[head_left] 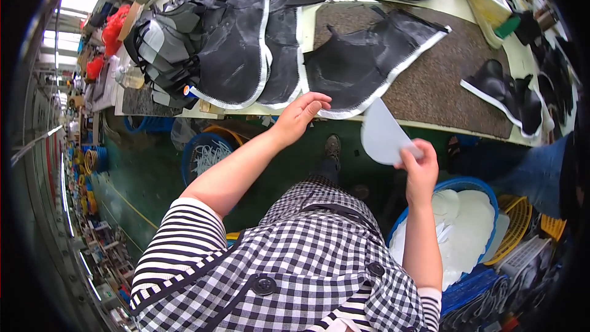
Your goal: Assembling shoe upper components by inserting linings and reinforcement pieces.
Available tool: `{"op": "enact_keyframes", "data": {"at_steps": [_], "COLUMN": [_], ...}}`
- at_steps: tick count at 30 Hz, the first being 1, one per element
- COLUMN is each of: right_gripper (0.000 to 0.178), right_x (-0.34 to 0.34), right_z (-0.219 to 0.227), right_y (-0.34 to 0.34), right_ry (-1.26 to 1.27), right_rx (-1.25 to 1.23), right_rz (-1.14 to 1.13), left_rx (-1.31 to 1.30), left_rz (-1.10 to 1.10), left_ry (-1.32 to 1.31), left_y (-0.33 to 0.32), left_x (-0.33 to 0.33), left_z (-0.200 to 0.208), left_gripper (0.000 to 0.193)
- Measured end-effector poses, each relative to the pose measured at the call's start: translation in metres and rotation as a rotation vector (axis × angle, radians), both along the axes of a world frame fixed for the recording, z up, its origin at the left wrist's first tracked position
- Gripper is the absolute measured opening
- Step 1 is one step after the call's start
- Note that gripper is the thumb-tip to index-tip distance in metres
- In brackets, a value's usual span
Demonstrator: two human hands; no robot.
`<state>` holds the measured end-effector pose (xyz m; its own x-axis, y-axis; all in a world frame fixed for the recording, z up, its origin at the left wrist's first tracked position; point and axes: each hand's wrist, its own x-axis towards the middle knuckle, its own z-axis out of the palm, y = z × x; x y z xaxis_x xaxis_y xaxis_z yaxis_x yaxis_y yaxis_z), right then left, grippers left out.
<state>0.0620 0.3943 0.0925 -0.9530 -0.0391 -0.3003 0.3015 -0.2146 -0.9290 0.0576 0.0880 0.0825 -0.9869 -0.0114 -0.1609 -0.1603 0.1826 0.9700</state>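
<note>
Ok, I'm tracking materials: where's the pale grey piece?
Head view, right of centre: the right hand holds the pale grey piece near a white-edged black panel.

windows [80, 0] upper left: white glare | floor [144, 169]: dim | rim: fisheye-bent | corners: black

The place looks like a factory workshop. Across the top of the frame, a long, pale counter [523, 64] carries layered black, curved pieces with white edging [230, 55]. At lower right, a round, blue plastic basket [495, 209] holds a heap of flat white pieces [470, 227]. Bright windows [80, 0] at upper left and a green floor [157, 166] with a yellow line [132, 203] suggest a large hall.
</note>
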Motion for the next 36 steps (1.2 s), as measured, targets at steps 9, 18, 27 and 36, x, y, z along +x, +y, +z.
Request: {"op": "enact_keyframes", "data": {"at_steps": [9, 18, 27, 36], "right_gripper": [0.023, 0.028, 0.028, 0.028], "right_x": [-0.097, -0.107, -0.105, -0.109], "right_z": [-0.044, -0.040, -0.045, -0.045], "right_y": [-0.122, -0.124, -0.124, -0.121], "right_ry": [0.095, 0.039, 0.208, 0.121], "right_rx": [0.082, 0.458, 0.554, 0.549], "right_rz": [0.099, 0.382, 0.435, 0.486], "left_rx": [0.388, -0.208, -0.067, -0.065], "left_rz": [-0.145, -0.016, -0.011, -0.056], "left_ry": [-0.194, -0.144, -0.091, -0.094], "left_y": [-0.022, -0.055, -0.058, -0.061], "left_x": [-0.047, -0.084, -0.072, -0.069], "left_z": [-0.015, -0.025, -0.031, -0.030], "left_gripper": [0.047, 0.037, 0.041, 0.050]}}
